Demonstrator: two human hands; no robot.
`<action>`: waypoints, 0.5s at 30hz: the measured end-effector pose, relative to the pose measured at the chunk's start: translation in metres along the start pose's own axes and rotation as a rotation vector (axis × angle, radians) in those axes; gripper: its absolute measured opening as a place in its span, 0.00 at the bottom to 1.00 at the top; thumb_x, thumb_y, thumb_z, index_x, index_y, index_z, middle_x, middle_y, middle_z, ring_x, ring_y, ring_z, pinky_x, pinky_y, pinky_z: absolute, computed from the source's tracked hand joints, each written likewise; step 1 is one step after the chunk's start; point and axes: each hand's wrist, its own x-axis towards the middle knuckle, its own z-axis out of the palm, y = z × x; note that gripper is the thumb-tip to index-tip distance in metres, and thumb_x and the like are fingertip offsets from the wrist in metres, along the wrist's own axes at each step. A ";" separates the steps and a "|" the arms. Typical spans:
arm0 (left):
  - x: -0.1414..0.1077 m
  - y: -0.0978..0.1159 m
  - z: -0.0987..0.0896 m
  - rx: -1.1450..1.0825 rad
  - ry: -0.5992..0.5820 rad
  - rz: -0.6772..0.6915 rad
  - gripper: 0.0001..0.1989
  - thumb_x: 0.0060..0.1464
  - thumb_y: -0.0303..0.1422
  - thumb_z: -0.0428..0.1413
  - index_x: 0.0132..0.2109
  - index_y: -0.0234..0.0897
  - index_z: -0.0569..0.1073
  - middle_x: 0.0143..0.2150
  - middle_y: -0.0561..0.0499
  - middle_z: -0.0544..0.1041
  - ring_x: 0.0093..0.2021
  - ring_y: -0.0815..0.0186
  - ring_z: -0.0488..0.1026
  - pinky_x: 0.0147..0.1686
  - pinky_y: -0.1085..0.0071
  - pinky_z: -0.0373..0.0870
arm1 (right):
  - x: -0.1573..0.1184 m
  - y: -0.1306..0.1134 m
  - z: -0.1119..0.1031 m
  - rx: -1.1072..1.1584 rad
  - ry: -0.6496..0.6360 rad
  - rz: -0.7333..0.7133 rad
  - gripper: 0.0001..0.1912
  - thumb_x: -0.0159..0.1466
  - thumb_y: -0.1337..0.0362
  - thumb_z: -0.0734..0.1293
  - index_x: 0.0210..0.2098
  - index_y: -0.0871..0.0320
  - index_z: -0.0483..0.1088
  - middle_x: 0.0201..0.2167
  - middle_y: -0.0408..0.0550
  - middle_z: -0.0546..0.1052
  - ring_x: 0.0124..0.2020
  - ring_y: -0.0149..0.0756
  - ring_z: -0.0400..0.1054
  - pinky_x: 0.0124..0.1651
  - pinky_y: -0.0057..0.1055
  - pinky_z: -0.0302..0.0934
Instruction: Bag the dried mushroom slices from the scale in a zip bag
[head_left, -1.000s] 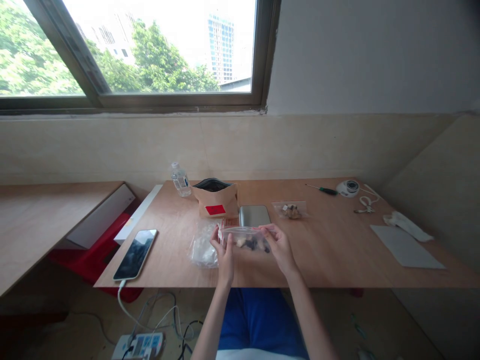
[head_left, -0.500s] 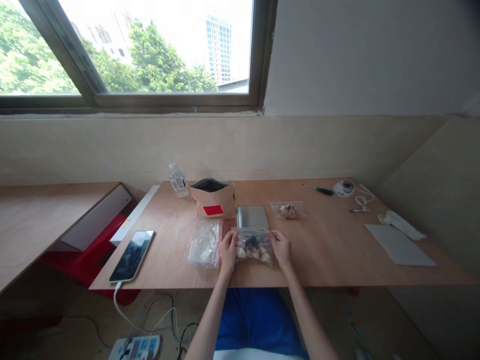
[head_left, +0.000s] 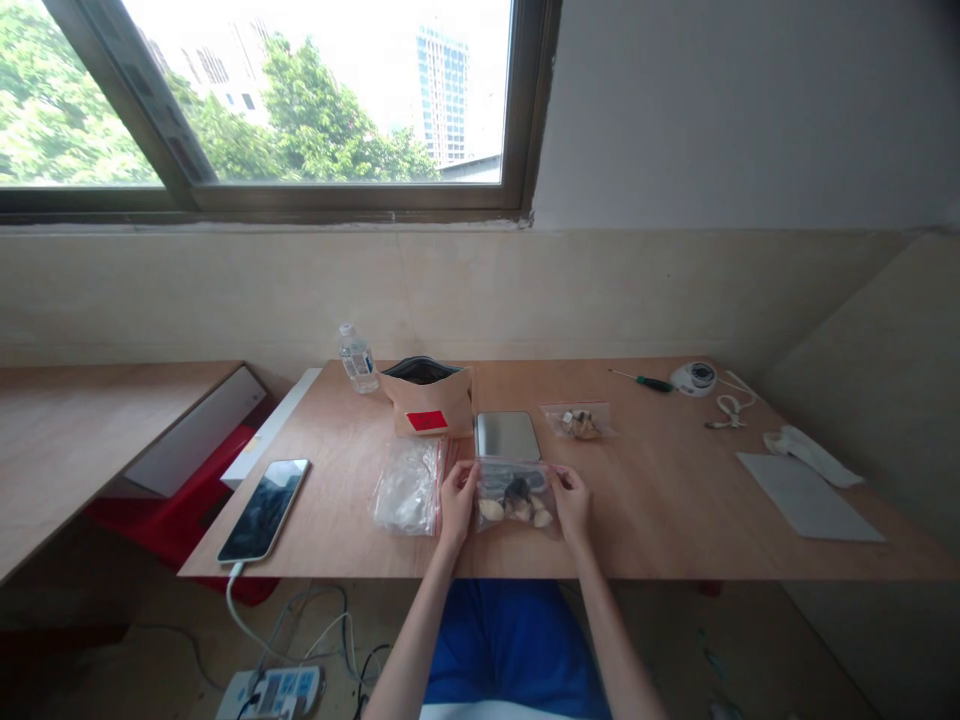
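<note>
On the worktop (head_left: 675, 520), going left to right: one phone (head_left: 264, 509) lay at your 10 o'clock, one water bottle (head_left: 357, 359) and one brown paper pouch (head_left: 429, 398) stood at 11, and one heap of empty clear bags (head_left: 409, 487) lay just left of your hands. Your left hand (head_left: 456, 500) and right hand (head_left: 571, 502) each pinched a side edge of one filled zip bag (head_left: 514, 495), which sat on the worktop at 12 o'clock, just in front of one metal scale (head_left: 508, 435). I judged it light, soft and slippery, its lumpy contents free to shift, so the edges or the seal strip were the places to hold. One smaller filled bag (head_left: 579, 422) lay at 1 o'clock, and one screwdriver (head_left: 643, 380) at 2.
</note>
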 end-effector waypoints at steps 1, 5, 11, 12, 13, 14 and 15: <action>0.000 0.001 0.000 0.002 0.006 0.011 0.14 0.52 0.43 0.53 0.34 0.34 0.71 0.27 0.52 0.73 0.26 0.70 0.68 0.25 0.77 0.61 | 0.000 0.000 0.000 0.001 -0.006 -0.003 0.20 0.55 0.49 0.65 0.31 0.62 0.71 0.25 0.48 0.75 0.28 0.37 0.67 0.32 0.29 0.61; -0.002 0.002 0.000 -0.018 0.007 0.000 0.14 0.52 0.43 0.53 0.36 0.35 0.71 0.30 0.51 0.74 0.26 0.70 0.69 0.25 0.77 0.63 | 0.000 0.000 0.000 0.008 -0.005 -0.004 0.20 0.54 0.49 0.66 0.31 0.62 0.72 0.24 0.48 0.75 0.26 0.36 0.67 0.31 0.30 0.61; -0.003 0.002 -0.002 -0.029 0.015 -0.008 0.15 0.52 0.43 0.54 0.36 0.34 0.71 0.30 0.51 0.73 0.25 0.71 0.67 0.22 0.78 0.61 | 0.000 0.000 0.000 0.004 -0.026 0.034 0.27 0.55 0.44 0.62 0.35 0.63 0.73 0.30 0.54 0.78 0.29 0.41 0.70 0.33 0.33 0.64; -0.003 0.002 -0.002 -0.030 0.017 -0.010 0.15 0.52 0.43 0.54 0.36 0.34 0.71 0.30 0.51 0.73 0.25 0.71 0.68 0.22 0.78 0.61 | 0.000 -0.001 0.000 -0.014 -0.033 0.028 0.27 0.56 0.44 0.61 0.36 0.62 0.73 0.31 0.55 0.78 0.30 0.42 0.71 0.34 0.34 0.64; -0.003 0.003 -0.002 -0.033 0.018 -0.013 0.15 0.52 0.43 0.54 0.36 0.34 0.71 0.30 0.51 0.73 0.25 0.71 0.68 0.23 0.77 0.62 | 0.000 -0.001 0.000 -0.035 -0.039 0.017 0.27 0.57 0.44 0.59 0.37 0.62 0.73 0.31 0.55 0.78 0.32 0.42 0.71 0.36 0.34 0.64; -0.003 0.003 -0.002 -0.037 0.017 -0.018 0.15 0.52 0.43 0.54 0.36 0.34 0.71 0.30 0.51 0.73 0.26 0.70 0.69 0.23 0.77 0.62 | 0.000 0.000 -0.001 -0.057 -0.043 0.006 0.28 0.58 0.44 0.58 0.38 0.62 0.73 0.31 0.55 0.78 0.32 0.43 0.71 0.37 0.34 0.64; -0.004 0.004 -0.002 -0.041 0.016 -0.023 0.15 0.52 0.43 0.54 0.36 0.34 0.71 0.30 0.51 0.73 0.26 0.70 0.69 0.23 0.77 0.63 | 0.000 0.000 -0.001 -0.076 -0.043 -0.004 0.28 0.59 0.44 0.57 0.39 0.62 0.73 0.31 0.55 0.78 0.33 0.43 0.71 0.37 0.35 0.63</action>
